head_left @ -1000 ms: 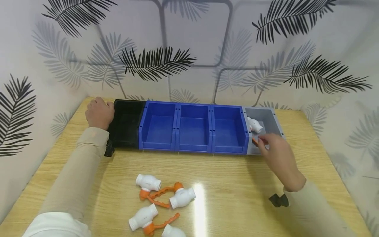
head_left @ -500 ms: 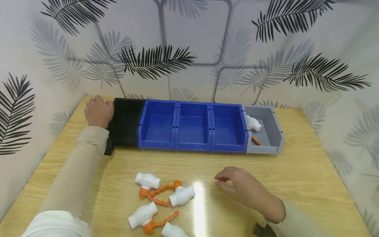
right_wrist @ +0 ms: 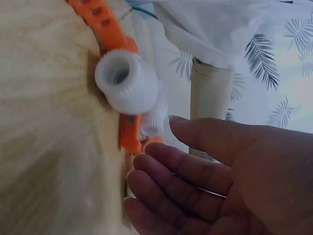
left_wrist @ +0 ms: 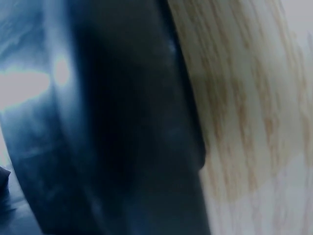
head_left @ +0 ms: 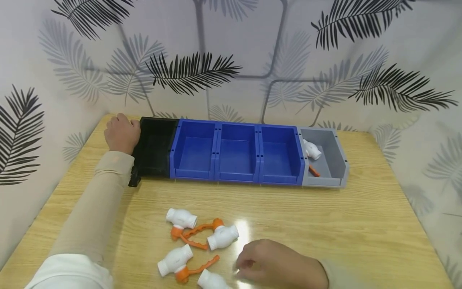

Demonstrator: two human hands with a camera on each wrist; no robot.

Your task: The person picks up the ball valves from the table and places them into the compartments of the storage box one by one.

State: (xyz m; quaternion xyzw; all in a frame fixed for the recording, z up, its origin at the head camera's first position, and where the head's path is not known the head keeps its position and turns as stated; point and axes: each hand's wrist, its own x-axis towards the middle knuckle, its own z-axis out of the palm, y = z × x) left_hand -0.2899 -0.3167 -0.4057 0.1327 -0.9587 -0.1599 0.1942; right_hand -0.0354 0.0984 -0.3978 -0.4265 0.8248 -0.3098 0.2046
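White ball valves with orange lever handles lie on the table: one valve at the back, one on its right, another valve in front, and a further valve cut by the bottom edge. My right hand hovers just right of this last one, fingers loosely bent, holding nothing. In the right wrist view its fingers point at a valve, apart from it. My left hand rests at the left side of the black bin; its fingers are hidden underneath. The left wrist view shows only the bin's dark wall.
Right of the black bin, three blue bins and a grey bin stand in a row at the back of the wooden table. The grey bin holds a white valve with an orange handle. A leaf-patterned wall covering rises behind.
My right hand has let go of the valve in the grey bin and moved toward the front left, to beside the valves on the table. The left hand has stayed in place.
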